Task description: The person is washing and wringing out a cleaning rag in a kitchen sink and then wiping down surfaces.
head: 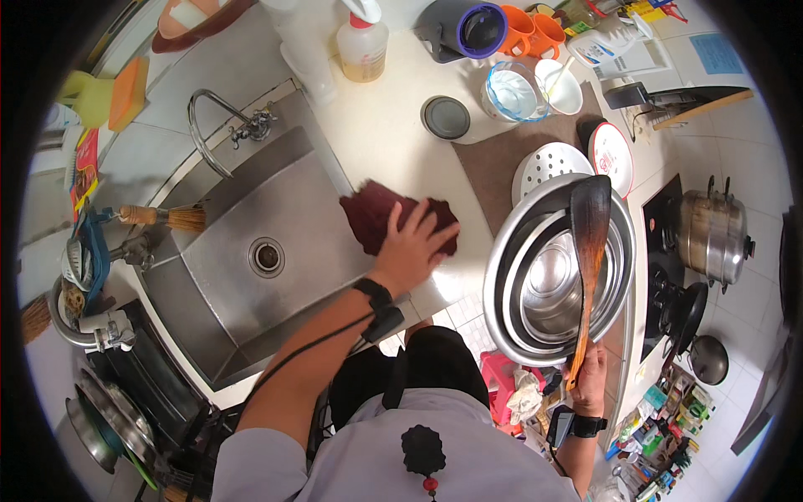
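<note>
My left hand (pixel 408 251) lies with spread fingers on a dark red cloth (pixel 370 219), pressing it onto the pale countertop (pixel 401 119) at the sink's right edge. The cloth's edges look slightly blurred. At the right, my right hand (pixel 590 376) grips the near rim of several nested stainless steel bowls (pixel 495 282), held off the counter. A wooden spatula (pixel 590 251) with a charred blade lies across the bowls, its handle end against my right hand. The innermost bowl looks empty; my fingers under the rim are hidden.
Left of the cloth is a steel sink (pixel 219 301) with a curved faucet (pixel 207 132). Behind the bowls are a white perforated strainer (pixel 552 163), a glass bowl (pixel 514 94) and a round dark lid (pixel 446 117). A steamer pot (pixel 715 232) stands on the stove at right.
</note>
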The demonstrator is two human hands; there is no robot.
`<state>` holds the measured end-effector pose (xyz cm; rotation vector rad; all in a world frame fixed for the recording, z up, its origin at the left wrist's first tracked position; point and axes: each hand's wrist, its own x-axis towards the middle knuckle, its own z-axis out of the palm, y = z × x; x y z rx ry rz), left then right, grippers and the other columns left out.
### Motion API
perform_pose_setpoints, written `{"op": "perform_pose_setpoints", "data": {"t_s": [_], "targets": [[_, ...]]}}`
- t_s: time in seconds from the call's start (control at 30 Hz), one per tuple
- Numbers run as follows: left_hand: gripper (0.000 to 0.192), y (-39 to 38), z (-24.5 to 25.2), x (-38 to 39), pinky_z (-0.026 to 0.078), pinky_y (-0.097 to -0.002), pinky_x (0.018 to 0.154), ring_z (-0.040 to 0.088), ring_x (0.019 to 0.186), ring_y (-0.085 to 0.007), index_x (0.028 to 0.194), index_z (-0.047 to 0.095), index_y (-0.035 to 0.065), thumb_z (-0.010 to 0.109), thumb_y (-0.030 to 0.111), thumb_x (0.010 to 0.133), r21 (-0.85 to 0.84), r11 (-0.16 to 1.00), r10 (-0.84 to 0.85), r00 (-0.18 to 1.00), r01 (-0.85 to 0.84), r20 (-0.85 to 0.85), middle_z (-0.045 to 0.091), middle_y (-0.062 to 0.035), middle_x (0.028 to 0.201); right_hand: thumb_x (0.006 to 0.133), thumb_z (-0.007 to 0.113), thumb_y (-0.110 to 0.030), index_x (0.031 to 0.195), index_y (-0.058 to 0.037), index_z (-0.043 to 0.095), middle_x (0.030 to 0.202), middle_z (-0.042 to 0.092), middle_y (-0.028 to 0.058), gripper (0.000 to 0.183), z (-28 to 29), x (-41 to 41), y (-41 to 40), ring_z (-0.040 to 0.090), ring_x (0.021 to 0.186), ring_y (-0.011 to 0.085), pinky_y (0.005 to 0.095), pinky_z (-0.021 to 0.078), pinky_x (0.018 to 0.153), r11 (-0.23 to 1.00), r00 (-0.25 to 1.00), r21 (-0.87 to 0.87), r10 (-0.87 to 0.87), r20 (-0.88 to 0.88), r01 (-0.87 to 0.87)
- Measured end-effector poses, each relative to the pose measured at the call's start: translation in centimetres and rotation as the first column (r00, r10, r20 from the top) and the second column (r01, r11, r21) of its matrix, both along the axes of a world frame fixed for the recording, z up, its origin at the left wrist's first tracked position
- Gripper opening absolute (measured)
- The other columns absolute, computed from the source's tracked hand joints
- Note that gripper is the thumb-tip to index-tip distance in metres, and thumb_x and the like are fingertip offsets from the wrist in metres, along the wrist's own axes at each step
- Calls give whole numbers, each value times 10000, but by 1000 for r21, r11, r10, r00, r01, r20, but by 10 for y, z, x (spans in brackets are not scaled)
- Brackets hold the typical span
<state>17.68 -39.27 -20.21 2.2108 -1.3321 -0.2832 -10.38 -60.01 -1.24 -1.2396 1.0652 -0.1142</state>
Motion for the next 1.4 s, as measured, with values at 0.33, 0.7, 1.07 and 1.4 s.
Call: {"op": "perform_pose_setpoints", "data": {"t_s": [0.33,0.7,1.07,1.4], "targets": [[353,5,4,-112,189,-547,1101,311,1364,-249,1171,619,196,607,302,834,-58,988,-147,988,145,-44,527,-29,1244,1008,456,-314,1068,-64,542,753,583,12,271,-12,-7,31,496,456,89,205,410,388,973,973,38,-230,15,230],[317,111,-12,-121,204,-501,1148,303,1376,-201,1172,617,150,516,181,873,190,928,-358,909,321,212,512,11,1287,1006,458,-335,1109,-60,532,764,589,14,303,-17,-19,44,505,456,95,210,433,392,980,982,62,-189,23,187],[371,227,5,-135,260,-543,1100,414,1299,-265,1182,620,210,559,213,816,295,936,-235,966,195,105,556,-48,1157,962,547,-347,1215,-40,518,840,612,24,399,-59,-11,52,584,525,105,215,519,423,967,1000,255,-6,3,5],[436,299,46,-108,395,-461,948,490,1118,-334,1217,572,118,584,37,789,343,901,334,930,-266,-154,532,-147,1171,977,495,-241,989,-54,525,685,575,28,190,-106,50,62,542,444,109,231,450,357,970,977,235,112,-183,-68]]}}
